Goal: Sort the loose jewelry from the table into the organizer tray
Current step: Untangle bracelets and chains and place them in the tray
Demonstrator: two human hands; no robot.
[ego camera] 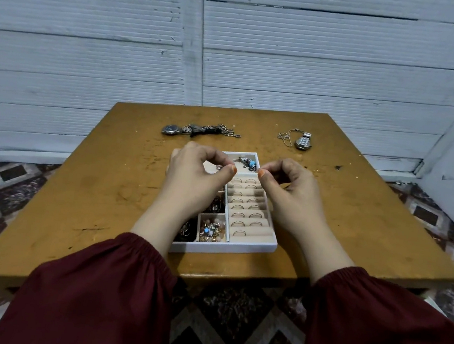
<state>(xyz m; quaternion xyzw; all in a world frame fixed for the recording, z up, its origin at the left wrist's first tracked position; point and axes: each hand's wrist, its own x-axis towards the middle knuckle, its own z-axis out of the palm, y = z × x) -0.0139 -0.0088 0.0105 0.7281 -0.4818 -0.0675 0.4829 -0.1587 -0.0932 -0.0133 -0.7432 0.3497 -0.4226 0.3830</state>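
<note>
A white organizer tray (225, 248) lies in the middle of the brown table (98, 184). Its right side holds ring rolls (247, 209) with several rings. A far compartment has a blue-beaded piece (250, 163), and a near one has mixed beads (211, 231). My left hand (190, 178) hovers over the tray's far left and pinches a small silver piece (219, 167) between thumb and fingertips. My right hand (292, 191) hovers over the tray's far right with fingers curled toward the thumb; nothing shows between them. Both forearms hide parts of the tray.
Loose jewelry lies at the table's back: a dark watch (172, 130) with a pile of chains (213, 130) on the left, a silver watch (303, 142) with a thin chain (285, 138) on the right. A white panel wall stands behind; patterned carpet surrounds the table.
</note>
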